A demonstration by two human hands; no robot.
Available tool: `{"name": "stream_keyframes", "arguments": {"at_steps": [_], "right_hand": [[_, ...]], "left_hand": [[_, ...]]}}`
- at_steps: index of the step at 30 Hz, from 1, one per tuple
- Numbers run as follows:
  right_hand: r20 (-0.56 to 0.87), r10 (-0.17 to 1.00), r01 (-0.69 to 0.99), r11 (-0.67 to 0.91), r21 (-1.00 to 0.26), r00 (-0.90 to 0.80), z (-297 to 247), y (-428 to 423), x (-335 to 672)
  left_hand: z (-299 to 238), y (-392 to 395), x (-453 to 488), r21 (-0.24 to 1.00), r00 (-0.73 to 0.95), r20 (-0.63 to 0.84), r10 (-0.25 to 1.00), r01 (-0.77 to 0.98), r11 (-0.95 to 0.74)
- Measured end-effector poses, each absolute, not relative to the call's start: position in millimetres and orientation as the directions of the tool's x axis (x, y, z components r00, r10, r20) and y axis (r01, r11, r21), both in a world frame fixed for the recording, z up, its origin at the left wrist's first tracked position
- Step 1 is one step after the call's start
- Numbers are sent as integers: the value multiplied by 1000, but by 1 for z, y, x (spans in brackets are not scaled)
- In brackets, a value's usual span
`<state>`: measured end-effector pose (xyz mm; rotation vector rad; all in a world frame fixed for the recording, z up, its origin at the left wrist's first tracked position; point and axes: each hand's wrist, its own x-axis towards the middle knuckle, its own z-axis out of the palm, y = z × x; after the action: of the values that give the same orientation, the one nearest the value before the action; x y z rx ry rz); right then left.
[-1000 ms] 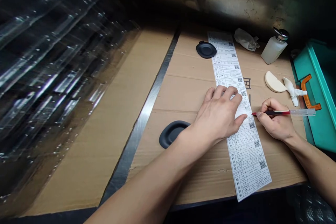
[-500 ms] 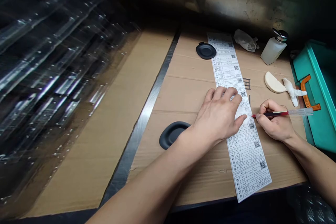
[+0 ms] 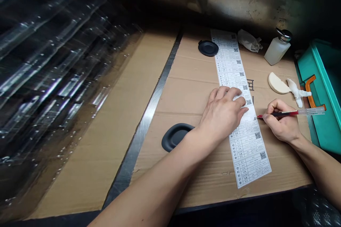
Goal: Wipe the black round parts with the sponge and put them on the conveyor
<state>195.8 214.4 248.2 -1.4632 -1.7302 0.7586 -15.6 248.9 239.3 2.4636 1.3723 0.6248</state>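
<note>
A long strip of printed labels [image 3: 252,159], with tables and QR codes, runs lengthwise over cardboard. My left hand [image 3: 222,111] lies palm down on its middle, fingers spread and pressing on the paper. Held in my right hand [image 3: 283,122] is a pen [image 3: 289,113] with a red tip and a clear barrel end. The pen tip is at the strip's right edge, close to a QR code; whether it touches the paper I cannot tell. One black oval part [image 3: 176,136] sits beside my left forearm, partly covered by it. Another black oval part [image 3: 208,48] lies by the strip's far end.
Clear plastic trays [image 3: 53,74] are stacked at left. On the right are a pump bottle [image 3: 277,48], a crumpled white cloth [image 3: 249,40], a cream half-round sponge [image 3: 278,83], a twisted white piece [image 3: 295,93] and a green bin [image 3: 319,95] with an orange handle. A metal wall stands behind.
The label strip has slid away from me, its near end now farther from the table edge. My left thumb has drawn in slightly, and the pen has shifted a little right.
</note>
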Motion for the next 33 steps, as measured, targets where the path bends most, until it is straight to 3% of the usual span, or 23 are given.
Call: {"name": "stream_keyframes", "arguments": {"at_steps": [12,33], "right_hand": [[152,981,575,192,-795,-118,252,211,195],[170,964,627,263,-733,-205,254,209,195]], "left_hand": [[253,242,-16,412,506,143,851,751,-516],[254,241,-15,412,506,138,852,752,-514]]}}
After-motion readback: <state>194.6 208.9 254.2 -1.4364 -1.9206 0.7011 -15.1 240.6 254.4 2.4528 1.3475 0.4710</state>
